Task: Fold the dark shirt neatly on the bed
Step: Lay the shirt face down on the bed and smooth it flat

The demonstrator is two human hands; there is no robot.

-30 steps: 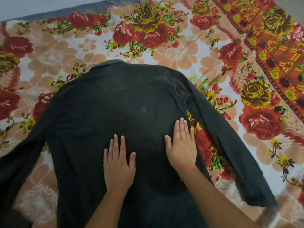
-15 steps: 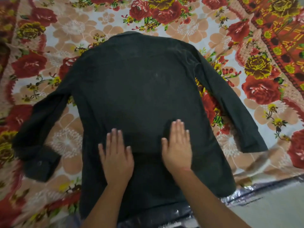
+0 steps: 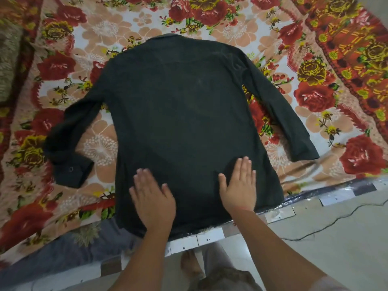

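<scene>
Shirt (image 3: 184, 114): lies spread back-up on bed (image 3: 315, 122). Pressed flat by left hand (image 3: 152, 196) and right hand (image 3: 239, 185), fingers straight, gripping nothing. Probably soft, light, limp; best pinched at shoulder and hem.

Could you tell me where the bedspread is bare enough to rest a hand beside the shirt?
Bare bedspread shows between the left sleeve and the shirt, a narrower strip inside the right sleeve, and beyond the collar. Crowded near the hem: left hand and right hand lie flat.
</scene>
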